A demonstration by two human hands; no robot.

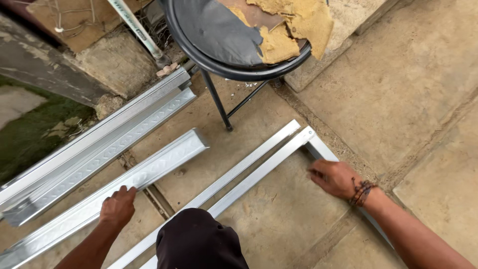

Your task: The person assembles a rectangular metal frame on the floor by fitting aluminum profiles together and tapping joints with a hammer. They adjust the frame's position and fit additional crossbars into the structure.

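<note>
My left hand point(117, 206) rests on a loose silver metal channel point(164, 162) lying on the concrete ground, fingers curled over its near edge. My right hand point(334, 177), with a beaded bracelet at the wrist, presses down on the short side of an L-shaped joint of silver channels point(304, 137). Two long channels point(249, 169) run side by side from that corner toward me. A dark rounded shape point(199, 241), likely my knee, covers their near ends.
More stacked metal channels point(99, 144) lie at the left beside a mossy drain point(35, 129). A black stool point(234, 45) with torn padding stands at the top, one leg point(219, 107) near the channels. A white pipe point(137, 27) leans at the wall.
</note>
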